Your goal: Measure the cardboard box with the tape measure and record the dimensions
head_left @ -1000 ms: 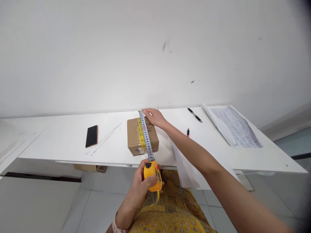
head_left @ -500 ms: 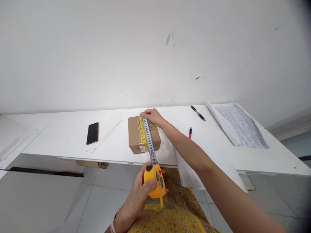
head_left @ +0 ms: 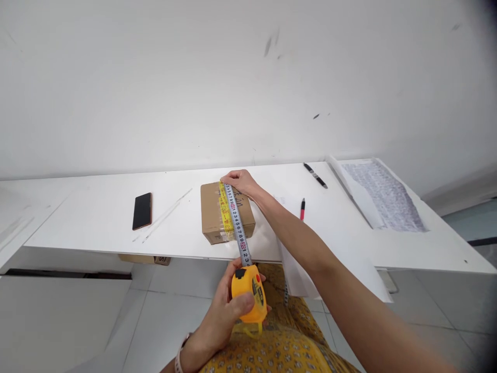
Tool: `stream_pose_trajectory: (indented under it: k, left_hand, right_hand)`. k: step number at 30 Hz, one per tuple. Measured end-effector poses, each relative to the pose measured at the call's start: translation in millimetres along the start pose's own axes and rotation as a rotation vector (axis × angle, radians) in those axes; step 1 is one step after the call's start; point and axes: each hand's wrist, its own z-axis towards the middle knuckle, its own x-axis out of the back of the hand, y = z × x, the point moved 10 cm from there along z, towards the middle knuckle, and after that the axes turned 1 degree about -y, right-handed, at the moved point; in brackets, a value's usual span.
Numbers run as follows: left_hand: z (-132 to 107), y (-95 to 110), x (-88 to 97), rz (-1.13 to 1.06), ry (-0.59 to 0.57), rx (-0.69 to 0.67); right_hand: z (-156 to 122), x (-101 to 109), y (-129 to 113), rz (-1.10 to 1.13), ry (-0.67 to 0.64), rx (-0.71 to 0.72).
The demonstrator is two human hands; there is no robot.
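Observation:
A brown cardboard box (head_left: 210, 207) with yellow printed tape across its top rests near the front edge of the white table (head_left: 93, 212). In my left hand (head_left: 223, 311) is the yellow case of a tape measure (head_left: 248, 295), held in front of the table edge. Its blade runs out over the top of the box, with numbers past 20 showing near the case. At the box's far edge my right hand (head_left: 241, 181) pinches the blade's end; the very tip is hidden by the fingers. Some handwriting on the box shows beside the blade.
A dark phone (head_left: 142, 211) lies at the left. To the right are a black pen (head_left: 315, 175), a red and black pen (head_left: 302, 209), loose white paper (head_left: 341, 259) overhanging the front edge, and a handwritten sheet (head_left: 382, 194). A wall stands behind the table.
The camera view has shifted slightly, so the table things sit a little further left and higher. Both hands keep their hold on the tape measure, its blade still stretched over the box.

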Motion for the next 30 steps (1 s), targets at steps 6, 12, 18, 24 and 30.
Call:
stream_pose_trajectory:
  k: [6,12,18,24,30]
  left_hand:
    - [-2,2,0.8,-0.006,0.001,0.017]
    - [-12,5,12.8,-0.003,0.047,0.040]
    - [-12,4,13.8,-0.003,0.034,0.041]
    - [-10,8,12.2,0.008,0.040,0.031]
    - [-7,14,18.7,0.082,0.011,0.009]
  right_hand:
    - [0,1,1,-0.002,0.012,-0.005]
    - [-1,2,-4,-0.064,0.015,0.058]
    - [1,2,-4,-0.090,0.018,0.076]
    - [1,2,-4,-0.079,0.018,0.070]
    - [-3,15,-15,-0.099,0.050,0.118]
